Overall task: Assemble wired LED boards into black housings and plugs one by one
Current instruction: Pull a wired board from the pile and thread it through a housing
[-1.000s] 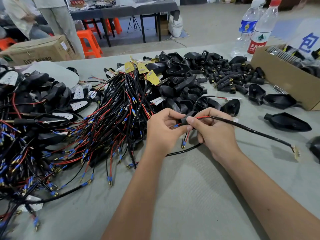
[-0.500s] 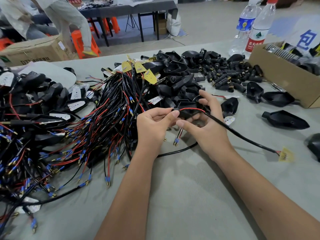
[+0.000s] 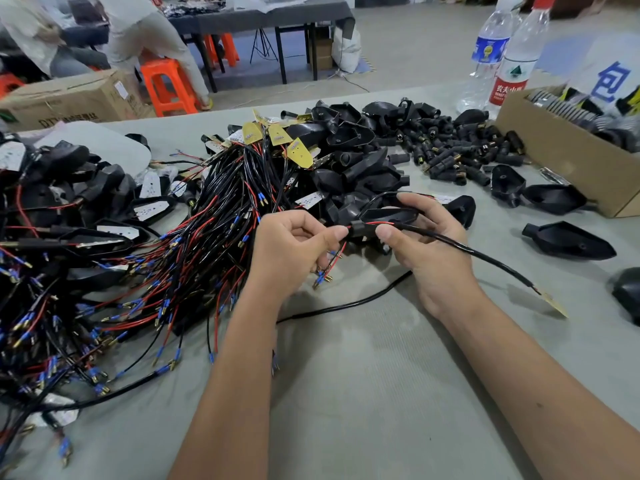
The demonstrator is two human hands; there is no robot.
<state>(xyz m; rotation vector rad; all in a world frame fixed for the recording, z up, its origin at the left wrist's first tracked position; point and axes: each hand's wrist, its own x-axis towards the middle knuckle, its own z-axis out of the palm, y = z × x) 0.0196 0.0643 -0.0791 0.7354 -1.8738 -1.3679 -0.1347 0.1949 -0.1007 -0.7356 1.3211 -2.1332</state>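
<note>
Both hands work one black housing: left hand pinches its two wires, right hand grips its cable beside two bottles.

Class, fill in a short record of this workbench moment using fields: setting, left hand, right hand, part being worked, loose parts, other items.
setting: grey table, head view
left hand: left hand pinches the thin red and black wires at the housing's neck
right hand: right hand holds the black housing and the sheathed cable
part being worked: cable ends in a yellow LED board, not yet in the housing
loose parts: wire bundle; pile of black plugs
other items: cardboard box; two water bottles
</note>
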